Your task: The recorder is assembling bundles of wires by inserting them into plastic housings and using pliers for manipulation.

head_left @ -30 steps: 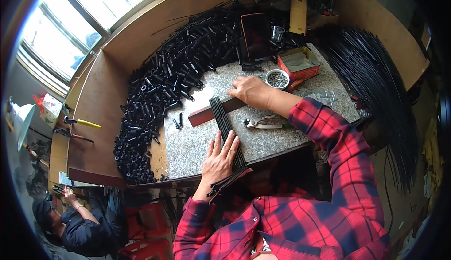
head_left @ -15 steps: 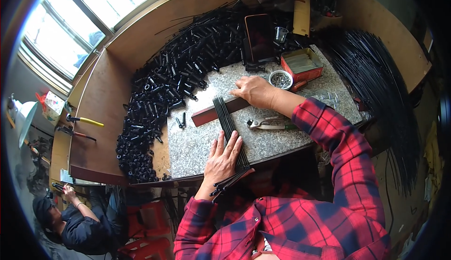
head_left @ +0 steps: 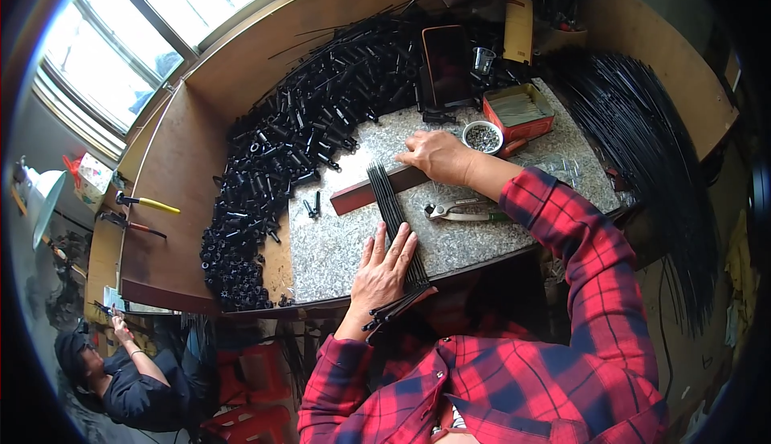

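Observation:
My left hand (head_left: pixel 381 271) lies flat, fingers stretched out, over a bundle of thin black rods (head_left: pixel 387 199) on the speckled grey stone slab (head_left: pixel 321 243). The rods' far ends rest across a dark reddish-brown bar (head_left: pixel 353 197); their near ends, with small knobs, stick out past the slab's front edge beside my wrist. At the bar's right end my right hand (head_left: pixel 440 156) is closed around it, fingers curled over the far side. Pincers (head_left: pixel 462 210) lie just below that hand. Two small black parts (head_left: pixel 312 205) stand left of the bar.
Black tubular parts (head_left: pixel 281 147) are heaped at left and back. A phone (head_left: pixel 446 65), a clear cup (head_left: pixel 483 60), a white bowl of small metal bits (head_left: pixel 483 136) and a red tin (head_left: pixel 520 115) stand behind. Long black rods (head_left: pixel 634 115) hang at right. A co-worker (head_left: pixel 132 380) sits lower left.
My hands, the rods and the bar hold nearly the same places; the whole view has shifted very slightly. The co-worker's raised hand has moved a little.

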